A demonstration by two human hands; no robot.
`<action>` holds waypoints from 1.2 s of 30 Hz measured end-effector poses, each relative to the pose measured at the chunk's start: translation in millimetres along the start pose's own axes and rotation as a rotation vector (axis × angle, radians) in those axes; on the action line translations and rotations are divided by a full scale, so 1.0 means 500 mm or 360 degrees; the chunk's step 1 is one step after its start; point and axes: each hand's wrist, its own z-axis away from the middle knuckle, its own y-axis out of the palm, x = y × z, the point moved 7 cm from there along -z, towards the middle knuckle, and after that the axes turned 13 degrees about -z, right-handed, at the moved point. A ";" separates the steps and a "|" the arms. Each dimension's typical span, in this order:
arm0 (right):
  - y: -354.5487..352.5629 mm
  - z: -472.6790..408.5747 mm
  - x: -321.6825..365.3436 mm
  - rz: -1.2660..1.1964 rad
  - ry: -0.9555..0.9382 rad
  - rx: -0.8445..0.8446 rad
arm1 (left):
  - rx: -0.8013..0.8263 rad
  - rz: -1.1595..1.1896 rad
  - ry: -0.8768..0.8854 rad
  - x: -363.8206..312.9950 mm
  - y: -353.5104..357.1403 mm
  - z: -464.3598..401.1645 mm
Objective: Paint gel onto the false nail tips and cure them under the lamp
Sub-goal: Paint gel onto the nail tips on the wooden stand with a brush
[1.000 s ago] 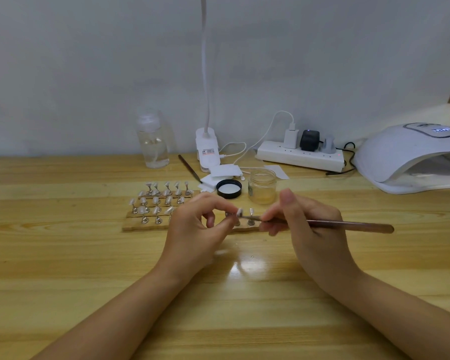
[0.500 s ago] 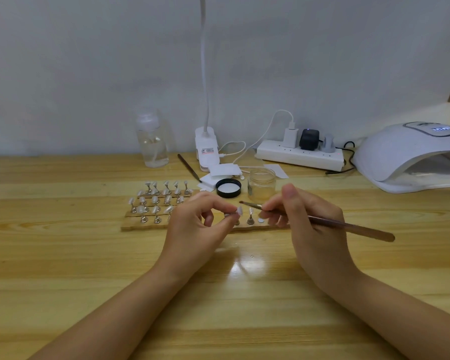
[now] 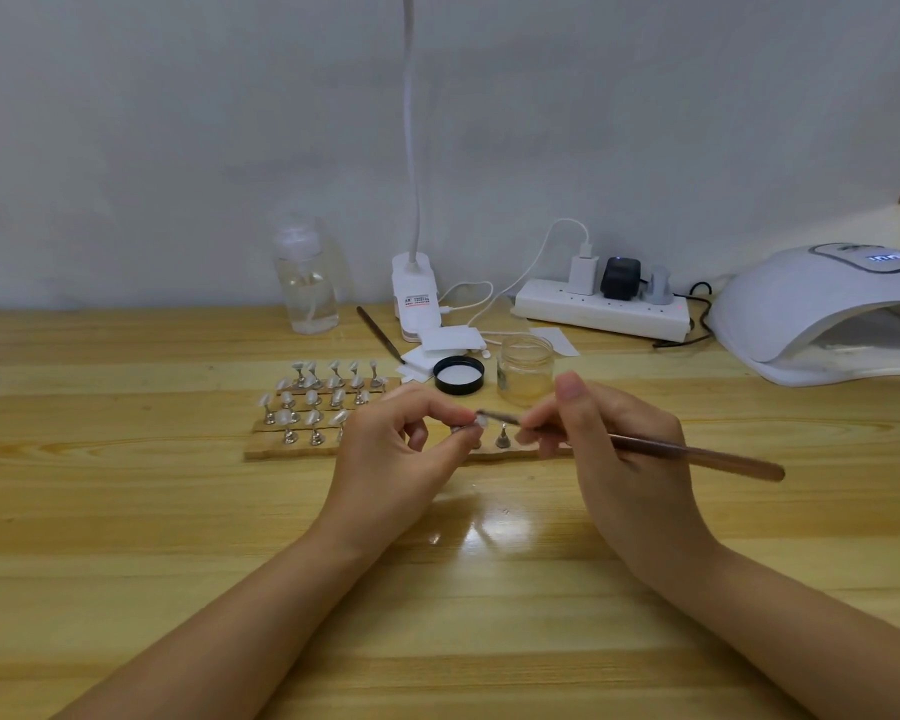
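One tip held: left hand (image 3: 396, 449) pinches nail tip (image 3: 481, 421) on its stand.
Brush (image 3: 645, 445): gripped by right hand (image 3: 614, 454), bristles touching tip from the right, axis level.

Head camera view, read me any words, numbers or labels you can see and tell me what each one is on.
Curing lamp display: lit characters, too blurred to read.
Desk lamp base label: red print, too small to read.
Power strip: small markings by the sockets, unreadable.
Gel jar, black lid, clear bottle: no text visible.
Nothing can be quoted with confidence.
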 end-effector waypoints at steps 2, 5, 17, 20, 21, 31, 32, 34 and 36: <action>0.001 -0.001 -0.002 0.0020 0.0019 0.0020 | -0.0002 0.0003 -0.0001 -0.001 0.000 0.000; 0.003 0.001 -0.003 -0.0060 0.0088 0.0018 | 0.0007 -0.0012 0.0001 -0.003 0.000 0.001; 0.001 -0.008 0.000 0.0105 0.0090 0.0059 | -0.0005 0.0023 -0.0078 0.007 -0.002 0.000; 0.009 -0.005 0.003 0.0157 0.0066 0.0114 | 0.0008 0.0026 -0.0073 0.006 0.000 -0.001; 0.009 -0.004 0.003 0.0155 0.0062 0.0124 | 0.0007 0.0024 -0.0064 0.005 0.000 -0.002; 0.005 0.001 -0.002 0.0018 0.0029 0.0107 | -0.0007 0.0009 -0.0019 0.004 0.000 -0.002; 0.005 -0.001 -0.004 0.0048 0.0032 0.0106 | -0.0010 0.0005 -0.0016 0.004 0.000 -0.002; 0.007 -0.001 -0.009 0.0036 0.0082 0.0116 | -0.0019 0.0009 -0.0011 0.003 -0.001 -0.002; 0.006 0.000 -0.010 -0.0040 0.0127 0.0099 | -0.0029 0.0008 -0.0003 0.002 -0.001 -0.002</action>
